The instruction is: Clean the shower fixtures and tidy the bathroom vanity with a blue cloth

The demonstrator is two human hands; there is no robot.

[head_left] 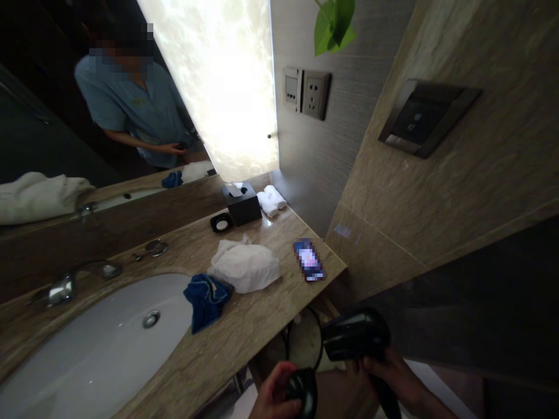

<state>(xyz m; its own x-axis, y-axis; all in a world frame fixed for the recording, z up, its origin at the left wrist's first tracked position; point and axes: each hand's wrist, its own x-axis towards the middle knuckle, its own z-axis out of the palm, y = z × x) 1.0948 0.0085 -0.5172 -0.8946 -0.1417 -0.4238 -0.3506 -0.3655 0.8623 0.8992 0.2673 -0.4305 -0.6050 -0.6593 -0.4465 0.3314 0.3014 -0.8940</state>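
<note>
My right hand (388, 378) grips the handle of a black hair dryer (356, 334), which hangs below the front edge of the stone vanity counter (262, 326). My left hand (275, 393) is at the bottom edge of the view, closed around a rounded black object (304, 393). That object is partly cut off, and I cannot tell what it is. Neither hand touches the counter. A folded blue cloth (206, 301) and a crumpled white towel (244, 265) lie on the counter, with a phone (308, 260) beyond them.
A white oval basin (100, 343) with a chrome faucet (61, 291) is set in the counter. A black tissue box (241, 203), soap dish (221, 223) and rolled white towels (271, 201) stand by the wall. Above are a mirror (43, 116), wall sockets (315, 95) and a wall panel (425, 118).
</note>
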